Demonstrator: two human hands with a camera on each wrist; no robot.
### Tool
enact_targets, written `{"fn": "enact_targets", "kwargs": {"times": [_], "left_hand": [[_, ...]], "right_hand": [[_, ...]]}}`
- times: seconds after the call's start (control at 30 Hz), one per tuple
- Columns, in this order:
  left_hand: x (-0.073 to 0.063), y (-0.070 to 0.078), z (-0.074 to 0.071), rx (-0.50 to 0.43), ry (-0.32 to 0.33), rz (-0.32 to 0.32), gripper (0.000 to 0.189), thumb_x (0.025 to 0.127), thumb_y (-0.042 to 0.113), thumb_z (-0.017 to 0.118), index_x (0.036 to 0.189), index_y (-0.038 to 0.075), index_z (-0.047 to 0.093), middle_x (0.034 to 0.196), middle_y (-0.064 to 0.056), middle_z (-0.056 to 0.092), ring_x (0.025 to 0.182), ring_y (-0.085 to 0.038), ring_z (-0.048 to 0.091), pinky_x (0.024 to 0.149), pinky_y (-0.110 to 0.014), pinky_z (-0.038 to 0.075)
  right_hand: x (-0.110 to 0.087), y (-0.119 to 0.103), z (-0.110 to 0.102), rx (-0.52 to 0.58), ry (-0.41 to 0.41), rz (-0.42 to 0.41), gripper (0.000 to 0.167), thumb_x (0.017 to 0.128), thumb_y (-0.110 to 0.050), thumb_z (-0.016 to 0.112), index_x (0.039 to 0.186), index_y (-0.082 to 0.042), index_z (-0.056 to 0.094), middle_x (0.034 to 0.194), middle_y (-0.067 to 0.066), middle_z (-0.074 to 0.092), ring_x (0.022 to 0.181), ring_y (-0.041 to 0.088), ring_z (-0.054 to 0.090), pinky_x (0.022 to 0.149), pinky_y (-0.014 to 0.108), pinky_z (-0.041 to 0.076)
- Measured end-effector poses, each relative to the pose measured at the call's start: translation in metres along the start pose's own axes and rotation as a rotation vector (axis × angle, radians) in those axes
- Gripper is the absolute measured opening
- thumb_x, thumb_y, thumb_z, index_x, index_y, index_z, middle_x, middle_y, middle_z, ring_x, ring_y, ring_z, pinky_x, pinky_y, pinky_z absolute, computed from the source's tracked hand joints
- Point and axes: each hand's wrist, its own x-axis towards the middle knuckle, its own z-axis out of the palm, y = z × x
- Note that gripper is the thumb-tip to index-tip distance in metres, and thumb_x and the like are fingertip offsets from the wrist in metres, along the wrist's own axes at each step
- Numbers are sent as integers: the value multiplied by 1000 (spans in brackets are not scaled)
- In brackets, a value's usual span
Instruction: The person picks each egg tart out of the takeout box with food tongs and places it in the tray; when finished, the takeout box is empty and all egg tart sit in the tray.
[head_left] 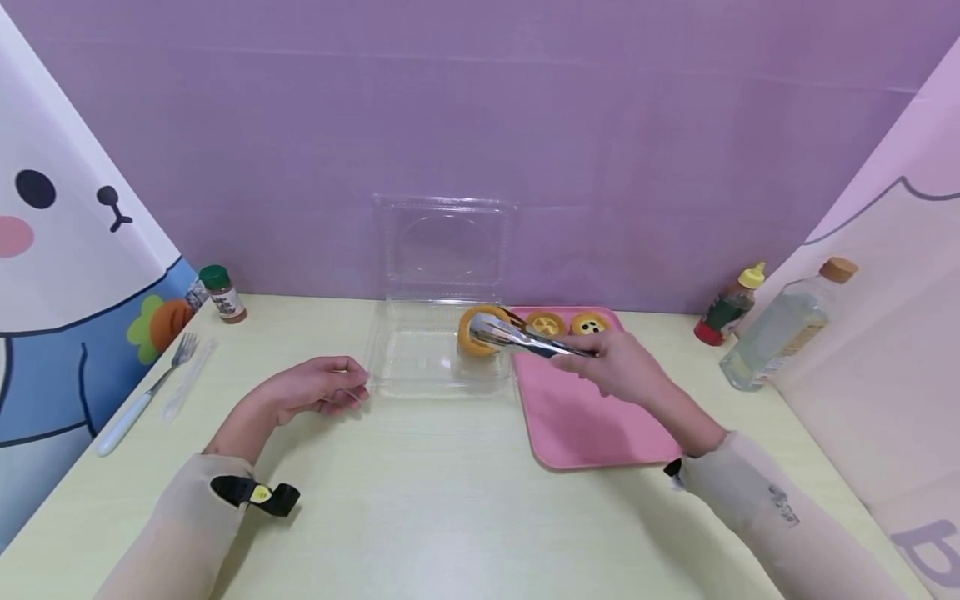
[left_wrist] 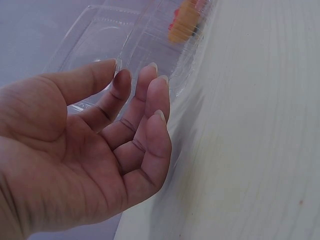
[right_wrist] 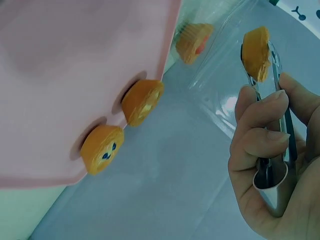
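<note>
My right hand grips metal tongs, whose tips clasp an orange tart. In the head view this tart hangs over the right half of an open clear plastic box. Inside the box sits another tart with a red topping, seen in both wrist views but mostly hidden in the head view. At the box's front left corner is my left hand, thumb and index finger pinching the rim. Two tarts stay at the back of the pink tray: one with pale topping, one dark-dotted.
The box's lid stands up against the purple back wall. On the left are a green-capped jar, a fork and a wrapped clear utensil. A sauce bottle and a corked bottle stand at right.
</note>
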Motion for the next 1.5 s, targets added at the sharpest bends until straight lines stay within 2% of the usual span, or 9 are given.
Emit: {"fn": "enact_targets", "kwargs": {"times": [0.43, 0.67, 0.87, 1.03, 1.23, 1.5], "left_hand": [[-2, 1, 0, -1, 5, -2, 32, 104, 31, 55, 116, 1, 55, 107, -6, 68, 97, -19, 65, 83, -34, 51], [-1, -1, 0, -5, -2, 2, 31, 104, 31, 55, 115, 2, 56, 108, -6, 67, 96, -19, 65, 82, -33, 51], [-1, -1, 0, -9, 7, 7, 29, 104, 30, 55, 113, 3, 56, 106, -5, 68, 94, -17, 65, 82, -33, 51], [-1, -1, -1, -15, 8, 9, 28, 103, 29, 56, 113, 3, 57, 106, -6, 68, 93, -17, 65, 82, -34, 51], [-1, -1, -1, -17, 7, 6, 25, 103, 30, 56, 110, 6, 58, 107, -7, 68, 94, -17, 65, 81, -33, 51], [-2, 0, 0, -13, 4, 6, 31, 103, 31, 56, 114, 2, 56, 107, -7, 68, 94, -17, 65, 82, -33, 52]], "right_hand": [[-15, 22, -23, -12, 27, 18, 50, 93, -42, 70, 135, -13, 64, 81, 7, 64, 52, 17, 50, 49, 30, 43], [-20, 30, -22, 0, 32, 29, 49, 94, -38, 70, 133, -10, 65, 81, 7, 63, 52, 18, 51, 50, 29, 44], [-26, 34, -20, 3, 67, -10, 50, 94, -36, 69, 132, -4, 64, 78, 6, 66, 51, 18, 53, 49, 31, 46], [-29, 38, -22, -8, 77, -14, 49, 94, -37, 69, 132, -5, 65, 77, 5, 64, 50, 18, 52, 47, 30, 45], [-31, 50, -25, -8, 77, 15, 47, 94, -37, 69, 130, -7, 67, 77, 6, 63, 50, 20, 53, 46, 29, 44], [-34, 66, -26, -20, 27, 72, 49, 94, -39, 69, 130, -5, 66, 74, 5, 61, 50, 16, 51, 45, 28, 39]]}}
